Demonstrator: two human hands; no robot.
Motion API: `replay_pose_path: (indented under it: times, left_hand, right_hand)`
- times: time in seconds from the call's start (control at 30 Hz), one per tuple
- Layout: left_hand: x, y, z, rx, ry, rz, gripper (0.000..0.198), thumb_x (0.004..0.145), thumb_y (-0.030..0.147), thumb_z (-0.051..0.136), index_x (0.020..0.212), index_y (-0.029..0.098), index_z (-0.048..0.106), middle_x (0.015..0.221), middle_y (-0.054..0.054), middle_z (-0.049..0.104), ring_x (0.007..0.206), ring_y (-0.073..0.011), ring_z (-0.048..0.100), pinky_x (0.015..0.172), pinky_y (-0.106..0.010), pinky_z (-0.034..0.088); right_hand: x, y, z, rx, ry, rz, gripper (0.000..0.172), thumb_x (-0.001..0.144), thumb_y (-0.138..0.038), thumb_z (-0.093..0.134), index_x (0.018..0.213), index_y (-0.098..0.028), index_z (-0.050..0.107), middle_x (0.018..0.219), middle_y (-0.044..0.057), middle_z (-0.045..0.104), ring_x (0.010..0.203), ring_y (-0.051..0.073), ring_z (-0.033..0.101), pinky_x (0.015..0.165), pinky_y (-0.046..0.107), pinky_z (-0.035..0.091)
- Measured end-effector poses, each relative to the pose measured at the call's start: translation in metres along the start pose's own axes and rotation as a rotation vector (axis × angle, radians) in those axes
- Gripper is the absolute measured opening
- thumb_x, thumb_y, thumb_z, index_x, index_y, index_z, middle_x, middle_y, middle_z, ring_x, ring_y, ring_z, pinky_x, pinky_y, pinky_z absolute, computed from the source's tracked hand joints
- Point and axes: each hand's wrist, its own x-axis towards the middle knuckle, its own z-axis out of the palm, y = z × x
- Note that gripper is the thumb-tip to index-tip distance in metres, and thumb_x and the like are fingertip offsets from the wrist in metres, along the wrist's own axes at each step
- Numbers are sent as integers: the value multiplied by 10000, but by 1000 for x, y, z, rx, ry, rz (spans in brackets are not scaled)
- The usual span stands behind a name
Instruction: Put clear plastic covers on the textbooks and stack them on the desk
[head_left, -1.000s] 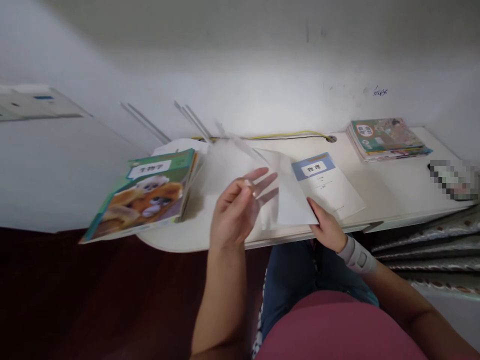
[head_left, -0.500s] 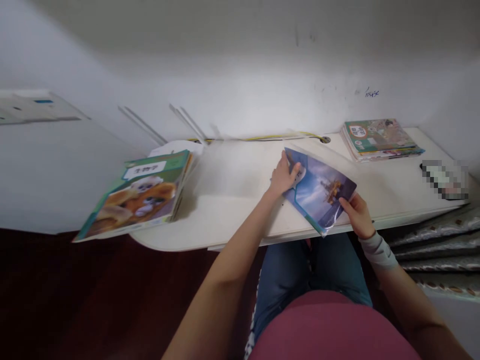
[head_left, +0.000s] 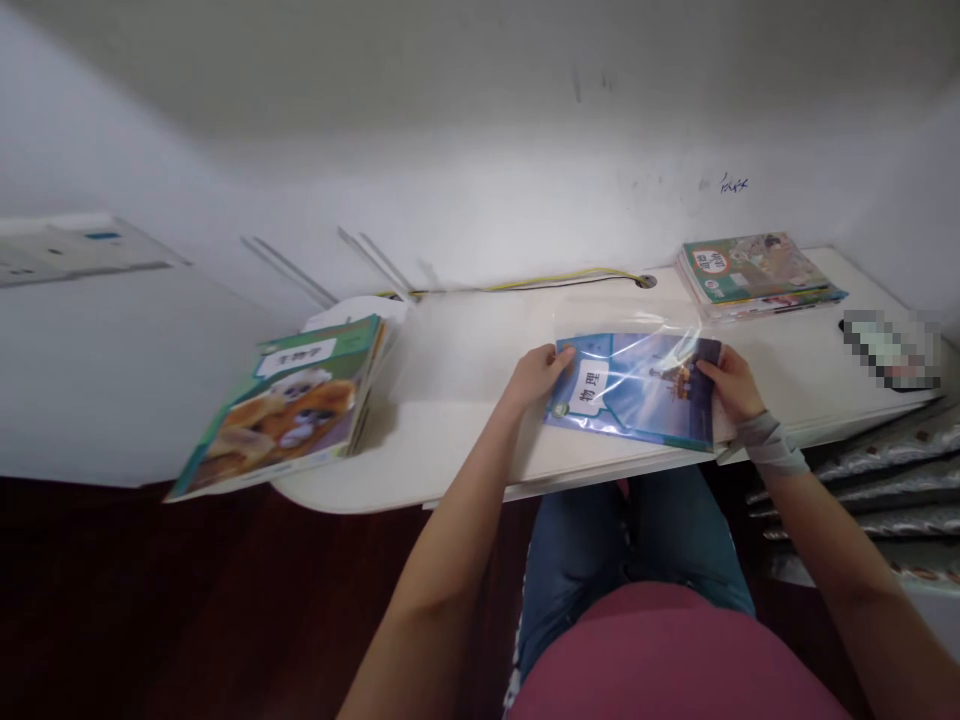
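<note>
A blue textbook [head_left: 637, 395] with a white title label and a picture of an offshore rig lies sideways over the front part of the white desk [head_left: 450, 450]. Clear plastic film [head_left: 626, 318] covers it and sticks out past its far edge. My left hand [head_left: 541, 374] pinches the left edge, thumb on top. At the right edge, my right hand [head_left: 731, 382] grips the book with its thumb on the cover; a grey band [head_left: 772, 445] wraps that wrist. The fingers beneath the book are hidden.
A stack of textbooks [head_left: 292, 400] overhangs the desk's left end. Another stack [head_left: 757, 270] stands at the back right, with a phone [head_left: 889, 350] beside it. A yellow cable [head_left: 555, 280] runs along the wall into a hole. Silvery folded material [head_left: 885, 470] is at the lower right.
The textbook has turned from a slant to lie nearly level, its title label now uncovered. My left hand has slid to its left edge, and the clear film now shows beyond the far edge.
</note>
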Motion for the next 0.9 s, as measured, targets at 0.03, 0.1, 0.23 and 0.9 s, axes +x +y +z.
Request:
replay_pose_path:
  times: [0.03,0.1,0.23,0.9]
  left_hand:
    - [-2,-1,-1,-46,-1,15,535,851,657,336,658,204,544,638,-38,601,642,-189,539,617,-296,364]
    - [-3,-3,-2,-136,8,25,546,853,654,329,625,203,535,586,-19,567,620,-175,517,602,-288,354]
    - [7,-2,1,-228,44,17,454,820,578,468,564,203,486,519,13,493,571,-149,459,580,-280,329]
    - [8,10,24,-587,107,30,513,841,654,393,592,205,385,554,27,438,576,-127,405,563,-270,315]
  right_hand:
    - [6,-3,-1,36,-48,17,365,611,-399,743,874,-175,622,863,32,710,849,208,651,872,424,499]
    - [17,-10,-3,69,-119,29,382,603,-421,751,876,-183,628,846,26,708,838,205,650,848,412,507]
    - [40,-34,-9,-93,-70,-120,428,645,-472,718,950,-185,635,853,27,695,852,200,640,823,395,508]
    - [113,-160,145,-805,-995,-54,291,868,-400,585,873,-132,697,631,31,701,541,104,616,588,227,485]
